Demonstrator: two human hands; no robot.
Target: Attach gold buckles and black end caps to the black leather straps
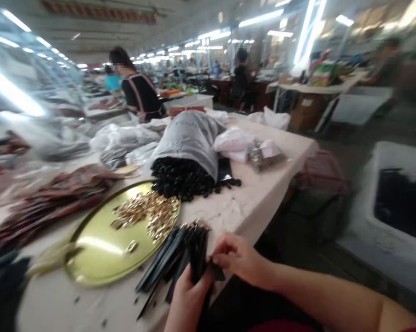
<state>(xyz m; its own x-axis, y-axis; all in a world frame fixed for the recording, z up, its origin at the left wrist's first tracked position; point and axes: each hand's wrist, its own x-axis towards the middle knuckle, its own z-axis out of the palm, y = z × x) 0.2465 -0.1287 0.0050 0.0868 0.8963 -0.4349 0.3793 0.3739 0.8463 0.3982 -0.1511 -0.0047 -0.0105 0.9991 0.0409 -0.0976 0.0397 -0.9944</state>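
Note:
Near the table's front edge my left hand is closed around a bundle of black straps. My right hand is beside it, thumb and fingers pinched at the edge of a dark strap piece. More dark straps lie on the table to the left, with gold-coloured fittings at their far ends. Left of these sits a round gold tray carrying a heap of small gold metal fittings. Blur hides the fine detail at my fingertips.
Beyond the tray, a grey-white sack spills small black pieces. Plastic bags lie behind it, and brownish strips are piled at left. A white bin stands on the floor at right. Other people work farther back.

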